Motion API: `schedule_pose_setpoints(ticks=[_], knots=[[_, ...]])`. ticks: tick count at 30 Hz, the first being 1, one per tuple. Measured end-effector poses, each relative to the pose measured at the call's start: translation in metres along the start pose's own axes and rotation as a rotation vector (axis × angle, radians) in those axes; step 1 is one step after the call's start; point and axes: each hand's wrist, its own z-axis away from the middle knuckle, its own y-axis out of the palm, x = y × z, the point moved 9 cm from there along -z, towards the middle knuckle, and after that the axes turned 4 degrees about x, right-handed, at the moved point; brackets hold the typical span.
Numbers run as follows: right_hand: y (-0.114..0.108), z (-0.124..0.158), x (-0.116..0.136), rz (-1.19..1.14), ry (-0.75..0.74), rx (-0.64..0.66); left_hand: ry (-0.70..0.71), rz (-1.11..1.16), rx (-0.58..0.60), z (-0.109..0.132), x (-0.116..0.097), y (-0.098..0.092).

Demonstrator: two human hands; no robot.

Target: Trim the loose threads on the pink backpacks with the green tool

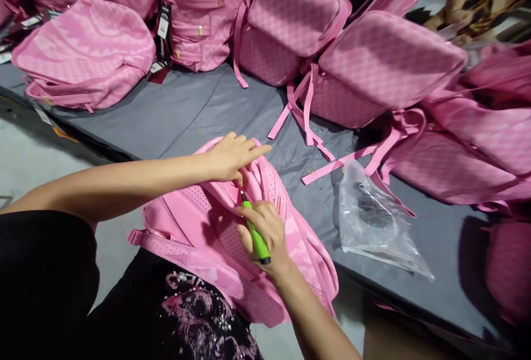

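Note:
A pink backpack point(191, 210) leans over the table's near edge, its padded, dotted back panel and shoulder strap facing me. My left hand point(230, 156) grips its top near the handle, thumb pressed down on the fabric and index finger stretched out to the right. My right hand point(267, 233) is closed around a slim tool with a bright green handle point(258, 238) and a black end. The tool's thin dark tip points up at the fabric by my left thumb; its exact kind I cannot make out.
Several more pink backpacks point(390, 61) line the far side of the grey-covered table point(166, 122), with loose straps trailing towards me. A clear plastic bag point(369, 216) holding something dark lies at the right. Another person's hands point(452, 20) show at the upper right.

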Motion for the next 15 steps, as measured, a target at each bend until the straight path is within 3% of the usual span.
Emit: schedule_pose_setpoints(ticks=[3,8,15], knots=[[0.000,0.006,-0.017,-0.051,0.053,0.044,0.042,-0.063,-0.059,-0.003,-0.005,0.009],[-0.011,0.002,-0.055,-0.119,0.322,0.025,0.134,-0.183,-0.108,0.004,-0.018,0.013],[-0.015,-0.016,-0.059,-0.157,0.223,0.382,0.103,-0.160,-0.021,-0.008,-0.017,0.024]])
